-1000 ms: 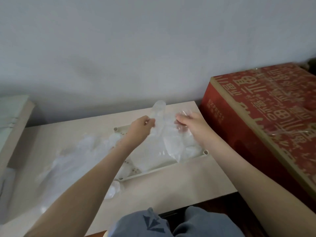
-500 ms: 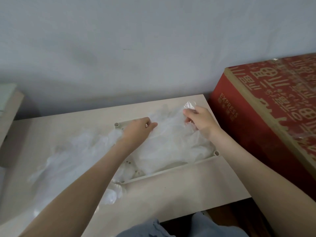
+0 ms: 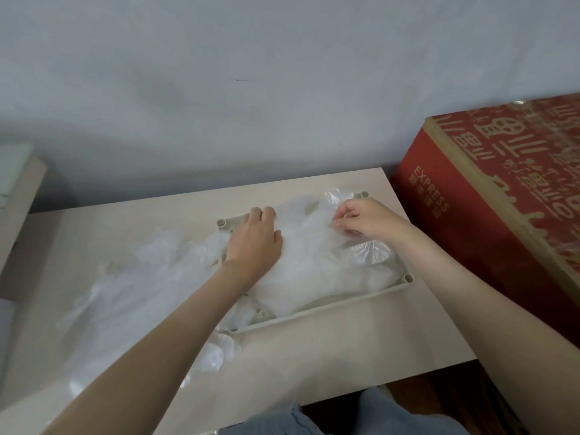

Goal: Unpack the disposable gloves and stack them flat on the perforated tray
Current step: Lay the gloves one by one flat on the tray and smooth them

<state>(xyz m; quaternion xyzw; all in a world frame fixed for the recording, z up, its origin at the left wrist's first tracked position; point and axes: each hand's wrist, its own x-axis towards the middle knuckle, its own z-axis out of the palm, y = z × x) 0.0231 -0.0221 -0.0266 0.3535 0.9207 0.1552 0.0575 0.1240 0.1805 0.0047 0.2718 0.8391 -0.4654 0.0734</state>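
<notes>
**Both hands on the clear gloves in the tray**

The tray sits on the far right part of the tabletop, just beside a red box. Round posts mark three of its corners. The near-left corner is mostly covered by film and the left forearm. A few holes show in the tray floor near the front rim, and the rest is hidden.

The gloves lie inside the tray as a heap of thin clear film. Their outlines run together, so neither their number nor single glove shapes can be made out.

The left hand lies palm down on the left part of the heap. Its fingers are straight and close together, with the tips reaching the far rim.

The right hand is near the far right corner. Its fingers are curled, with thumb and forefinger pinching a fold of the film. What lies under its palm is hidden.

A loose pile of more film spreads over the tabletop left of the tray, pale and blurred. Under the left forearm it seems to merge with the heap; whether they touch cannot be told.

The box, printed "EXPRESS", is cut off at the right edge. Pale furniture at the left edge is too cropped to identify. Blue denim knees are cut off at the bottom.
</notes>
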